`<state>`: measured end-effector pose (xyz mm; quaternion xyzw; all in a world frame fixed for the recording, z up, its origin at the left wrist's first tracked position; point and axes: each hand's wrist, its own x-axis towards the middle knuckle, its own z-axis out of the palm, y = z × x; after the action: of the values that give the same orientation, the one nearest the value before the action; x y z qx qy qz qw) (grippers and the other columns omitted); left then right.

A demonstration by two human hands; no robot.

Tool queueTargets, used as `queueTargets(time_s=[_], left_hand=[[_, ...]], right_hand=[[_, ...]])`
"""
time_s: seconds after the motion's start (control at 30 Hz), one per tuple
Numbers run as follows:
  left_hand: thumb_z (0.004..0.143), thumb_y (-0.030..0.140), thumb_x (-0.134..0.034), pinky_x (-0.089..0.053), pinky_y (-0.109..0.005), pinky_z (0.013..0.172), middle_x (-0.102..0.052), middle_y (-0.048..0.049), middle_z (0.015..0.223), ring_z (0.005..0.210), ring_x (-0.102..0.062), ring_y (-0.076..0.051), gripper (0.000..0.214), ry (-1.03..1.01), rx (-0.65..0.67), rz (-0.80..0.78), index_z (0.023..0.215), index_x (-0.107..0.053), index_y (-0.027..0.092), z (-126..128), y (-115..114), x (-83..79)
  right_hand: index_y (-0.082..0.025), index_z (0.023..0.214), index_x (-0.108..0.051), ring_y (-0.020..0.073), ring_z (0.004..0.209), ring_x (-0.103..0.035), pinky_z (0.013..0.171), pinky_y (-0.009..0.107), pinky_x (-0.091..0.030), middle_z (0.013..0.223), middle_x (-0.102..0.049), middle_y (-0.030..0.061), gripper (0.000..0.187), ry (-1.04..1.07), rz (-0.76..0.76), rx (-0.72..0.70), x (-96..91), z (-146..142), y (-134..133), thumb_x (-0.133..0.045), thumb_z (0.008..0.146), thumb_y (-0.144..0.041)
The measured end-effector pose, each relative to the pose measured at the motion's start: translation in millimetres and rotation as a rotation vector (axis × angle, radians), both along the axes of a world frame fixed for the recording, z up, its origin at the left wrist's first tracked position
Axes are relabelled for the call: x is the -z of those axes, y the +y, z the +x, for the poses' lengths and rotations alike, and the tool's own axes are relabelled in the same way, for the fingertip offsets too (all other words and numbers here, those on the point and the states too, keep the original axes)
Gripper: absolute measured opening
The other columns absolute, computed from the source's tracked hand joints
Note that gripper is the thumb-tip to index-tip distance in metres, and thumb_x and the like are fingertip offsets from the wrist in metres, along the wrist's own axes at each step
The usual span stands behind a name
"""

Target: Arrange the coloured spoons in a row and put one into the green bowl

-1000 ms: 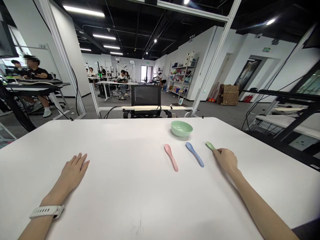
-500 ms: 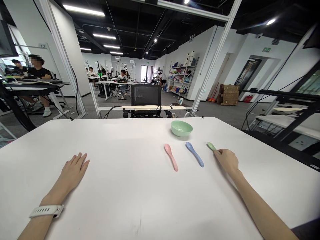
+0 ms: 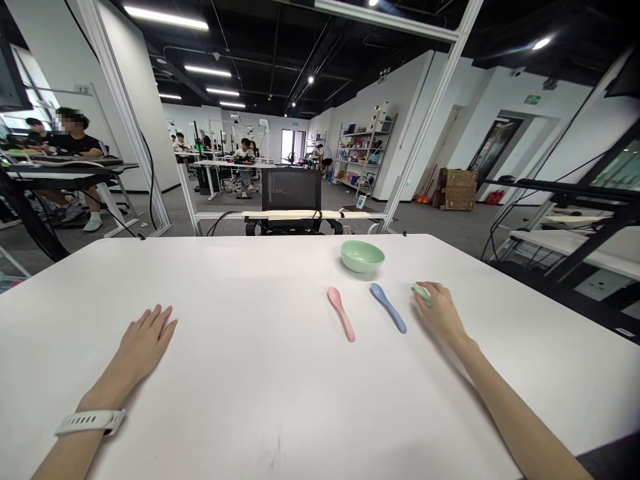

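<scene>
The left hand point(image 3: 143, 350) lay flat and open on the white bench point(image 3: 225, 293), at 8 o'clock from the bench's middle, with its grip holding nothing. A white watch strap point(image 3: 90, 422) sat on that wrist. Further right, a pink spoon point(image 3: 341, 314) lay at 3 o'clock. A green bowl point(image 3: 363, 257) sat at 2 o'clock, near the far edge. Just right of the pink spoon lay a blue spoon point(image 3: 388, 308). The right hand point(image 3: 440, 312), at 4 o'clock, had its grip closed over a green spoon point(image 3: 421, 291), so most of that spoon was hidden.
</scene>
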<state>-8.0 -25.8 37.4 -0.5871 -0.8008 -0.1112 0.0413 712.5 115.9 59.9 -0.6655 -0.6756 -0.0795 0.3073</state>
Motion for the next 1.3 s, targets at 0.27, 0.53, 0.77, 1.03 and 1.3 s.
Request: queueTargets(time_s=[0.27, 0.53, 0.77, 1.03, 1.3], left_hand=[[0.097, 0.053, -0.022, -0.039, -0.059, 0.128, -0.054, -0.0221, 0.168, 0.159, -0.047, -0.041, 0.085, 0.024, 0.012, 0.025, 0.157, -0.056, 0.005, -4.1, 2.4, 3.9], [0.099, 0.052, -0.019, -0.038, -0.059, 0.128, -0.054, -0.022, 0.168, 0.159, -0.046, -0.04, 0.082, 0.026, 0.006, 0.04, 0.157, -0.056, 0.006, -1.0, 0.9, 4.2], [0.1, 0.054, -0.018, -0.037, -0.058, 0.129, -0.053, -0.0223, 0.169, 0.16, -0.045, -0.041, 0.085, 0.027, 0.012, 0.021, 0.158, -0.054, 0.005, -0.3, -0.2, 1.3], [0.1, 0.052, -0.017, -0.036, -0.056, 0.13, -0.051, -0.0219, 0.17, 0.16, -0.044, -0.04, 0.084, 0.042, 0.001, -0.004, 0.159, -0.053, 0.004, 2.4, -0.6, -1.3], [0.1, 0.05, -0.025, -0.039, -0.056, 0.127, -0.057, -0.0204, 0.166, 0.157, -0.049, -0.038, 0.077, 0.04, 0.005, 0.029, 0.156, -0.058, 0.009, 3.5, -2.1, -3.9]], right_hand=[[-0.02, 0.139, -0.074, 0.0337, 0.154, -0.053, 0.132, 0.057, -0.038, 0.158, -0.064, 0.0146, 0.053, 0.123, -0.26, -0.368, 13.2, -29.1, 10.4, -0.042, 0.103, -0.043], [-0.022, 0.137, -0.076, 0.032, 0.153, -0.054, 0.133, 0.053, -0.038, 0.157, -0.065, 0.011, 0.05, 0.174, -0.258, -0.34, 14.8, -28.3, 8.7, -0.046, 0.103, -0.042], [-0.021, 0.139, -0.074, 0.0307, 0.155, -0.051, 0.134, 0.048, -0.037, 0.159, -0.064, 0.0113, 0.053, 0.185, -0.27, -0.337, 17.7, -29.2, 8.0, -0.043, 0.103, -0.045], [-0.022, 0.137, -0.075, 0.0334, 0.15, -0.057, 0.13, 0.051, -0.042, 0.153, -0.069, 0.0121, 0.054, 0.211, -0.261, -0.311, 7.4, -30.7, 2.7, -0.044, 0.102, -0.049], [-0.02, 0.139, -0.07, 0.0308, 0.093, -0.074, 0.084, 0.045, -0.062, 0.108, -0.076, 0.0148, 0.07, 0.162, -0.17, -0.169, -15.3, -60.3, -27.7, -0.052, 0.096, -0.073]])
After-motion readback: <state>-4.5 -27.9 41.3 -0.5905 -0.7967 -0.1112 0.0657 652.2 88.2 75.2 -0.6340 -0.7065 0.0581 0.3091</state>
